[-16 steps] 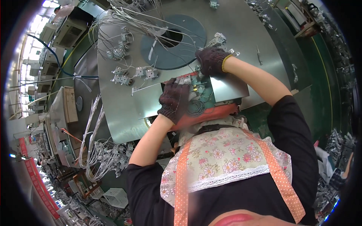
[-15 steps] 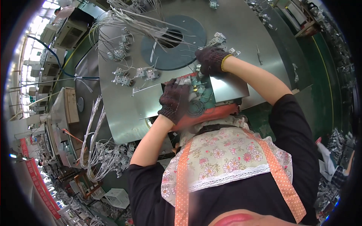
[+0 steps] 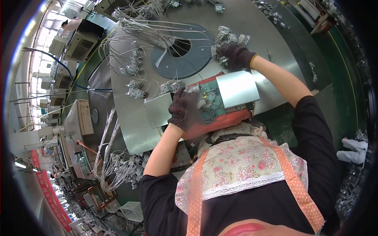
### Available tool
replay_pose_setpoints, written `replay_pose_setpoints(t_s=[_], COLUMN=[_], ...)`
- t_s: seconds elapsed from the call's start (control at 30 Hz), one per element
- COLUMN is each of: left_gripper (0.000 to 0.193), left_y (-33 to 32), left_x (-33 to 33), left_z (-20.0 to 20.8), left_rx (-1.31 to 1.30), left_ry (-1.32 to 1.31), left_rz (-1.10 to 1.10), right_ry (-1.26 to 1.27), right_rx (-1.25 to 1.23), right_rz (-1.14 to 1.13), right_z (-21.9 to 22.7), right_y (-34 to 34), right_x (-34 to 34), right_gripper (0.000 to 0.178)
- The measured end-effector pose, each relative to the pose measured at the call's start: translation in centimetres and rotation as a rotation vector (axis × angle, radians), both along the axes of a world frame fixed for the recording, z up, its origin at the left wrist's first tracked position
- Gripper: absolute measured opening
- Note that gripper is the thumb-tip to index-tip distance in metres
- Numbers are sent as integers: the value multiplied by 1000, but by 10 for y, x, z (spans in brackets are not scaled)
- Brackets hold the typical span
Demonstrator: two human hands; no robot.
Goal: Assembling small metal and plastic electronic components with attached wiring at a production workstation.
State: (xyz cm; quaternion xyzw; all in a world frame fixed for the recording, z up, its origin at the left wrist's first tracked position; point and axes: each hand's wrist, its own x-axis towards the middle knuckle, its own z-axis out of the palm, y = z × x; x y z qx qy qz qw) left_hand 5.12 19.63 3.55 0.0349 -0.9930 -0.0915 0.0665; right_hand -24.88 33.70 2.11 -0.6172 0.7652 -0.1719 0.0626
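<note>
Head view: the gloved right hand point(image 3: 236, 56) curls beside small metal housings point(image 3: 224, 32), which lie just beyond its knuckles — whether it grasps one, I cannot tell. The gloved left hand point(image 3: 184, 107) bends over a green panel point(image 3: 217, 103), its hold unclear, a coiled grey cable point(image 3: 208, 116) just to its right. The housings look light, stiff, best gripped by their flat sides. Their labels, if any, are unreadable — a red banner point(image 3: 52, 193), far left of that hand, bears writing.

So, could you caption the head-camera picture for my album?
At a metal table, gloved left hand by a green board, gloved right hand beside small metal blocks.
</note>
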Motion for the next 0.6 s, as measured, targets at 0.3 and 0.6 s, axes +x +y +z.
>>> replay_pose_setpoints(t_s=[0.3,0.6], left_gripper=[56,55], left_y=[-5,-6], left_x=[0,1], left_z=[-6,-3], left_rx=[-60,-64], left_ry=[49,31], left_rz=[-15,-24], right_ry=[-916,-1846], right_rx=[-160,-723], right_rz=[32,211], right_z=[10,79], right_y=[112,168], right_x=[-58,29], right_gripper=[37,66])
